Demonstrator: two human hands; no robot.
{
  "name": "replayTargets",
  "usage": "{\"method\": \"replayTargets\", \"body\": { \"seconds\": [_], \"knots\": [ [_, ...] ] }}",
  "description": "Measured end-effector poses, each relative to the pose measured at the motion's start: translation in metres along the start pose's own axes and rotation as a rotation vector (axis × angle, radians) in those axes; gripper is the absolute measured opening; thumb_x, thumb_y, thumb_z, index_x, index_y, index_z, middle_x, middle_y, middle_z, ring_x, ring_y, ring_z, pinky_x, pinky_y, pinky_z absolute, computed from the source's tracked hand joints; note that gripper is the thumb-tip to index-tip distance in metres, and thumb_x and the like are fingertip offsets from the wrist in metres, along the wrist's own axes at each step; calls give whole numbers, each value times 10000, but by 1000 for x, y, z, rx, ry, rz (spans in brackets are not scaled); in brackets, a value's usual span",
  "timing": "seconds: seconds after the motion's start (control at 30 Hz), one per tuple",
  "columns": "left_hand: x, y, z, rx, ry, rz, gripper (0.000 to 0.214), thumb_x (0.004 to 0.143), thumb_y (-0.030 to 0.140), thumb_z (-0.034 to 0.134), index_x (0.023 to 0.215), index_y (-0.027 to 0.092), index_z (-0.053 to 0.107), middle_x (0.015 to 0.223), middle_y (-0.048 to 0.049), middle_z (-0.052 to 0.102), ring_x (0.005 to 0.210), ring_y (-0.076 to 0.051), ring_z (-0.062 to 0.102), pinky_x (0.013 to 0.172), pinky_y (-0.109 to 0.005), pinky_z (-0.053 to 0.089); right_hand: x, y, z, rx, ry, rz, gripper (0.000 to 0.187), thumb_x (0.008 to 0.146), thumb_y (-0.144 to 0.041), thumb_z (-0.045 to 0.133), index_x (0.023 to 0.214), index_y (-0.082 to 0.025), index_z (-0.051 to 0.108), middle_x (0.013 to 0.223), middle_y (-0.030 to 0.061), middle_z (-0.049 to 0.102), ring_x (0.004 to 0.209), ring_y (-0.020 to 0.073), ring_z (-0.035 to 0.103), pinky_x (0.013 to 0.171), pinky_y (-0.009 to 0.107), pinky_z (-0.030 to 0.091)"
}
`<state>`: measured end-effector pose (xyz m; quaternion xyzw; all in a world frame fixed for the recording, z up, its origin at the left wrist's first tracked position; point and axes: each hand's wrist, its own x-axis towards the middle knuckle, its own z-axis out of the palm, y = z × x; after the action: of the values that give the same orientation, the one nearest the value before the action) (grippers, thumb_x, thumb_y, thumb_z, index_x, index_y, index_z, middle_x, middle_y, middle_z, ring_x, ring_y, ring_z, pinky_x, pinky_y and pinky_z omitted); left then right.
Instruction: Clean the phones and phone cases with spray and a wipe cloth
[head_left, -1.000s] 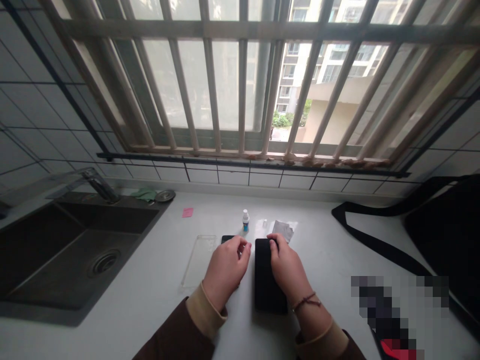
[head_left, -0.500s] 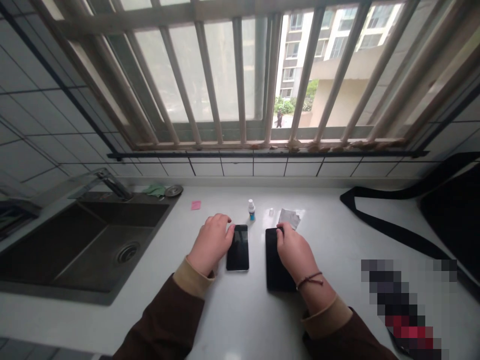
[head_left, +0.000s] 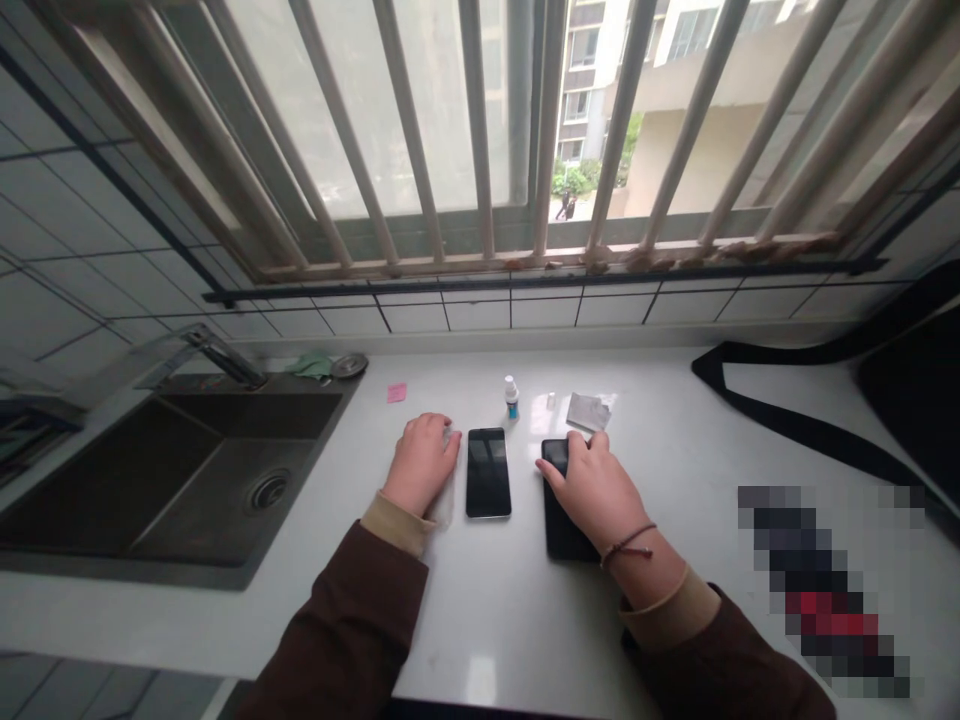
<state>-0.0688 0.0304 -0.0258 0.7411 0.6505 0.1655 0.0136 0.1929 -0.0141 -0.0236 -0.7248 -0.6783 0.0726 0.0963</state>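
Phone (head_left: 488, 472), black, screen up and dark, is seen lying flat on the white counter (head_left: 675, 470) between the hands, untouched. A second phone (head_left: 561, 530) is largely covered by the right hand (head_left: 596, 490), pressed flat on it. Under the left hand (head_left: 420, 465), resting loosely curled, a clear case (head_left: 444, 505) is barely made out.

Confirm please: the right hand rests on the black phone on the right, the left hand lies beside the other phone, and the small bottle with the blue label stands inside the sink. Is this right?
Not quite. The small bottle stands on the white countertop behind the two phones, not in the sink, as the head view shows. The rest holds: the right hand rests on the right phone, and the left hand lies beside the other phone.
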Motion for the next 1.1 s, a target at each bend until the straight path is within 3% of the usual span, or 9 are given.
{"method": "replayTargets", "body": {
  "seconds": [0.27,0.43,0.5,0.57,0.63,0.73,0.87,1.1],
  "knots": [
    [-4,7,1,-7,-14,-28,270,1013,316,553,1179,196,730,1161,-128,679,1136,-297,604,1004,-399,480,-8,-4,-2,-98,-26,8,560,1029,-596,522,1369,-156,585,1217,196,573,938,322,707,774,382,508],
    [-6,10,-1,8,-33,-41,302,1020,360,552,1238,257,734,1181,-120,659,1138,-311,587,960,-425,484,-12,-4,-3,-95,101,-21,628,1009,-559,579,1446,-107,573,1205,242,591,980,392,662,765,449,528],
    [-7,10,-2,15,-35,-46,314,1017,374,554,1246,254,732,1189,-128,651,1143,-322,580,951,-443,485,-12,-6,-7,7,211,-155,602,1002,-519,616,1428,-95,585,1218,243,596,1067,396,624,840,469,535],
    [-8,11,-2,18,-32,-47,323,1015,389,556,1240,241,734,1191,-139,645,1146,-334,576,951,-463,487,-12,-11,-11,165,251,-391,511,1021,-471,613,1402,-131,601,1226,204,614,1109,349,602,930,456,526],
    [-8,13,-2,16,-28,-45,322,1019,405,549,1221,245,743,1189,-141,641,1148,-343,574,972,-499,482,-14,-17,-11,274,180,-619,394,1022,-431,633,1335,-191,642,1196,144,642,1090,302,603,966,435,519],
    [-9,15,1,7,-18,-36,339,1038,447,513,1232,285,739,1210,-133,637,1185,-355,563,1094,-627,390,-19,-24,-6,269,26,-769,347,937,-375,772,1242,-232,692,1176,100,657,1060,290,611,936,430,531],
    [-10,19,6,-72,-19,-3,345,1049,452,495,1267,304,717,1308,-139,615,1290,-376,517,1177,-787,158,-21,-28,3,223,-66,-768,443,851,-255,863,1262,-236,699,1214,97,654,1078,284,627,948,420,539],
    [-4,22,5,-217,7,22,259,1031,394,541,994,210,719,1251,-123,670,1267,-340,542,1212,-760,127,-20,-28,4,242,-134,-773,427,834,-240,883,1228,-242,719,1215,81,659,1048,263,658,935,403,551]
  ]
}}
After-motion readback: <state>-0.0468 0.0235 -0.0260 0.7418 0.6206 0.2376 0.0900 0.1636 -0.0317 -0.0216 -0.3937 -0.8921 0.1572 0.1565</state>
